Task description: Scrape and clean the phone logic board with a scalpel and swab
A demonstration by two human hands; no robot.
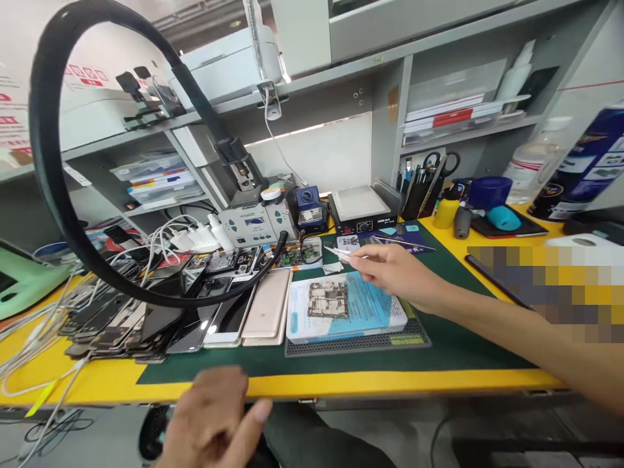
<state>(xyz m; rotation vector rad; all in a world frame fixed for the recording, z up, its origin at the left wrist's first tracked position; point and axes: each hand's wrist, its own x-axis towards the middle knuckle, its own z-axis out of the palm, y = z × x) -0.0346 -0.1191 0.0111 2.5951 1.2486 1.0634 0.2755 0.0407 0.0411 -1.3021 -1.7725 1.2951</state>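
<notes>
My right hand (pixel 385 268) reaches in from the right over the mat, fingers pinched on slim pale tweezers (pixel 344 253). Their tips point left, towards a small circuit board in a tray (pixel 305 253). Below this hand lies a flat white and blue box (pixel 373 309), with a metal phone board frame (pixel 327 300) resting on its top. The box sits on a grey perforated pad (pixel 351 346). My left hand (pixel 209 416) is in front of the table edge, blurred, with fingers loosely bent and thumb apart. Nothing shows in it.
A black flexible arm (pixel 41 162) loops across the left. Gold phones (pixel 267 302) and several stacked dark phones (pixel 117 318) lie left of the box. Behind stand a soldering station (pixel 256 224) and a black hot plate (pixel 363 211). Bottles (pixel 446 211) and a pen holder (pixel 422 192) are at right.
</notes>
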